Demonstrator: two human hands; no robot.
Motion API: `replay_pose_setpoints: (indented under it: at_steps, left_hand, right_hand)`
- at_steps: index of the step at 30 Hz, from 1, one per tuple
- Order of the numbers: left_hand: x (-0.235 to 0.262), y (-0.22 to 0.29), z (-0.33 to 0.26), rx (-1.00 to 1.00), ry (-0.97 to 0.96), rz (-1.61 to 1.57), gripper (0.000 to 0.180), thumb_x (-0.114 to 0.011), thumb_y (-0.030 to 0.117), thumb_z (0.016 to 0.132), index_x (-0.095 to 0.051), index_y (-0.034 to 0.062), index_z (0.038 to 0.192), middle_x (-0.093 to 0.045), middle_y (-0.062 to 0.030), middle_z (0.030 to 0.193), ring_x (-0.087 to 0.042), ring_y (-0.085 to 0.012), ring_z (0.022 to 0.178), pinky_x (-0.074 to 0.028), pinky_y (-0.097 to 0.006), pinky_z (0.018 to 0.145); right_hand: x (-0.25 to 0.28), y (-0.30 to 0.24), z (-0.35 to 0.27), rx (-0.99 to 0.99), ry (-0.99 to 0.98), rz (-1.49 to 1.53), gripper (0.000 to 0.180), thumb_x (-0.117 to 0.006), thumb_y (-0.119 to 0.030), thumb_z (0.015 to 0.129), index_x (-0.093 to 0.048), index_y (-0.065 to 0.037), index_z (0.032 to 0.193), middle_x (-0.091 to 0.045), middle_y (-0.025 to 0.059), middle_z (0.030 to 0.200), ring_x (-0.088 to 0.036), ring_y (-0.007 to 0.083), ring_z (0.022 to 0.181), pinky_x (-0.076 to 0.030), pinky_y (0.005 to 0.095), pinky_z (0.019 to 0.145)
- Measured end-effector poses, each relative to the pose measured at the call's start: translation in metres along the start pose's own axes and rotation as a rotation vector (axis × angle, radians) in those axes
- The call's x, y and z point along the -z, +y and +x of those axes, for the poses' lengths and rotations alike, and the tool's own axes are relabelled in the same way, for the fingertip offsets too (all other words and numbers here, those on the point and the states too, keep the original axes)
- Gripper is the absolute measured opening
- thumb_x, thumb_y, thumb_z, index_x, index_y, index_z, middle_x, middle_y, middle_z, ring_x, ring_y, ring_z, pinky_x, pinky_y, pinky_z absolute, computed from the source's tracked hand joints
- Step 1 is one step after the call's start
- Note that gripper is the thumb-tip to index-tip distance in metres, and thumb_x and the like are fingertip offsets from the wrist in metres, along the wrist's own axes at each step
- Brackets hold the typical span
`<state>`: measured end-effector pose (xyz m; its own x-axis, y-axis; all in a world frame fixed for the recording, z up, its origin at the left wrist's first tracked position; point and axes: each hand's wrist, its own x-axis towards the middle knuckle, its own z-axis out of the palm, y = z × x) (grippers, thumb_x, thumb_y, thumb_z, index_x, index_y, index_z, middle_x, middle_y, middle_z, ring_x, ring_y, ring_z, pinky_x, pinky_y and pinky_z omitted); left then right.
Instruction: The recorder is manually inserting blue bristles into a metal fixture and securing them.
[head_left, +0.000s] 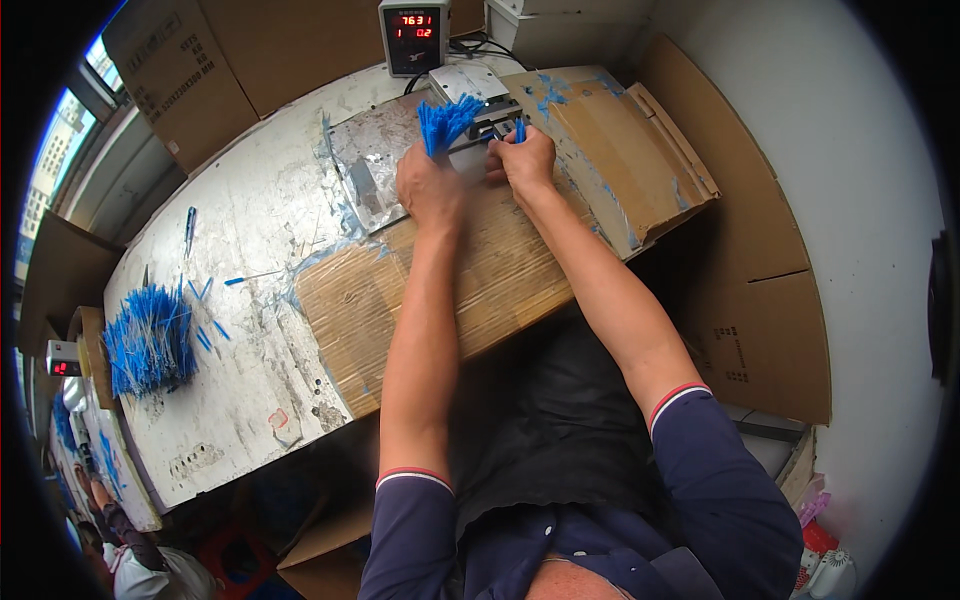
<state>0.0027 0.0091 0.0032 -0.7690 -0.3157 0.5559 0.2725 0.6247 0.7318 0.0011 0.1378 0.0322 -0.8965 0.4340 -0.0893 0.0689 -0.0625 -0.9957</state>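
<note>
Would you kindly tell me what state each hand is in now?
Left hand: closed around a blue bundle.
Right hand: closed, apparently pinching a blue piece.

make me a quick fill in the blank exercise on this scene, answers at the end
1. The left hand holds a bundle of thin strips whose main colour is ____.
2. The digits on the display box behind the hands glow ____.
3. The large loose pile of strips lies on the table to the person's ____.

Missing words: blue; red; left
</note>
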Motion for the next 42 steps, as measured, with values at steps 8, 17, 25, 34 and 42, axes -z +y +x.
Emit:
replay_pose_setpoints:
  at_steps: [8,17,25,34,42]
  left_hand:
    - [0.002,0.001,-0.003,0.008,-0.132,0.057,0.014,-0.068,0.017,0.090,-0.066,0.0059,0.097,-0.069,-0.0207,0.087,-0.066,-0.0431,0.086,-0.049,-0.052,0.075]
    - [0.001,0.005,-0.003,-0.022,-0.134,0.056,0.017,-0.059,0.018,0.092,-0.066,0.0036,0.087,-0.068,-0.0185,0.087,-0.065,-0.0399,0.085,-0.049,-0.050,0.075]
    - [0.000,0.004,-0.006,-0.067,-0.157,0.108,0.010,-0.066,0.010,0.086,-0.067,0.0055,0.095,-0.069,-0.0185,0.087,-0.066,-0.0406,0.086,-0.049,-0.051,0.076]
    - [0.000,0.004,-0.006,-0.020,-0.063,0.151,0.007,-0.062,0.008,0.088,-0.064,0.0048,0.094,-0.068,-0.0184,0.087,-0.065,-0.0398,0.086,-0.049,-0.051,0.076]
    - [-0.001,0.003,-0.003,0.050,-0.043,0.069,0.015,-0.058,0.018,0.093,-0.064,0.0040,0.095,-0.068,-0.0175,0.092,-0.064,-0.0378,0.092,-0.050,-0.048,0.080]
  right_hand:
    - [0.029,0.013,-0.005,-0.028,-0.236,0.276,0.010,-0.065,-0.002,0.089,-0.063,0.004,0.096,-0.068,0.0116,0.082,-0.070,0.0205,0.069,-0.061,0.0319,0.053]
    - [0.034,0.012,-0.014,-0.039,-0.142,0.113,0.013,-0.073,-0.006,0.089,-0.065,0.002,0.097,-0.067,0.0079,0.082,-0.066,0.0146,0.067,-0.060,0.0289,0.055]
    - [0.040,0.009,-0.015,-0.063,-0.208,0.194,0.012,-0.072,0.002,0.084,-0.062,0.000,0.091,-0.065,0.0072,0.075,-0.065,0.0147,0.058,-0.058,0.0281,0.048]
    - [0.026,0.007,-0.003,-0.017,-0.065,0.047,0.014,-0.071,0.005,0.083,-0.059,-0.001,0.085,-0.065,0.0085,0.073,-0.065,0.0161,0.056,-0.058,0.0298,0.045]
    - [0.008,0.003,0.007,-0.006,0.013,-0.044,0.012,-0.070,0.005,0.080,-0.058,0.001,0.083,-0.065,0.0107,0.072,-0.066,0.0183,0.054,-0.056,0.0325,0.041]
